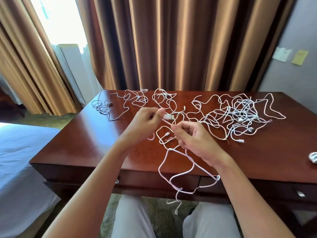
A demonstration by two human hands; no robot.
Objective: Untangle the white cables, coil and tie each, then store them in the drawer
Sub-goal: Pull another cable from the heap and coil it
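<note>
Both hands pinched one white cable (pixel 178 170): left hand (pixel 145 124), right hand (pixel 193 136); the dark wooden desk (pixel 82 145) carried more tangled cables (pixel 240 115). Brown curtains (pixel 171 43) hung behind; a bed (pixel 18 160) stood at the left.

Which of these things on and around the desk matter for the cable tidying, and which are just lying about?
Part of the job:
- white cable with USB plug, pinched by left hand and right hand
- big white cable tangle
- desk drawer with metal knob

Lying about:
- dark grey cable
- paper notes on wall
- brown curtains
</note>
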